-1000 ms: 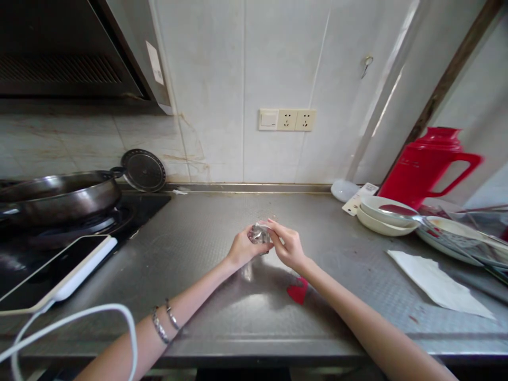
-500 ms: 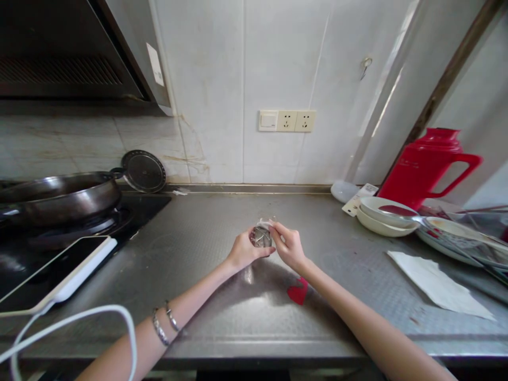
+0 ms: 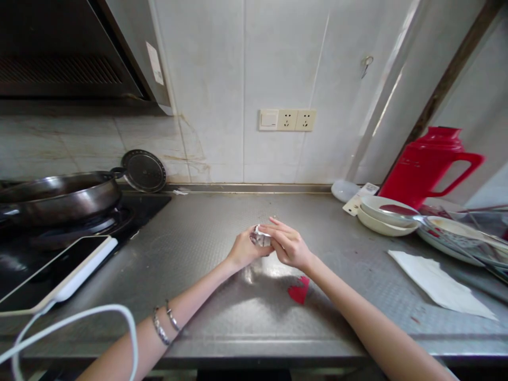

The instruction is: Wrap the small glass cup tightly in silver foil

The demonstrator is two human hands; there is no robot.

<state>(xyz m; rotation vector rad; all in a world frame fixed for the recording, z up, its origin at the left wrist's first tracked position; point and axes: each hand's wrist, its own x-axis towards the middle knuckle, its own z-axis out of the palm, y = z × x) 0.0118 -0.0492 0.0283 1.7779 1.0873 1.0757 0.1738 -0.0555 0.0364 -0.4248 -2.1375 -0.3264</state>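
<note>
My left hand is closed around a small round silvery object with a patterned face, held just above the steel counter. What exactly it is does not show, as fingers cover much of it. My right hand reaches across its top, fingers bent over and pressing a small white piece, like tissue, against it. Below the hands, a red heart-like scrap with a jagged edge lies on the counter.
At left, a pan stands on the black stove, with a phone on a white cable in front. On the right are a white paper towel, stacked bowls, plates with utensils and a red thermos jug.
My right hand has shifted from a pinch at the object's upper edge to fingers laid across it, covering more of its face. My left hand keeps its hold.
</note>
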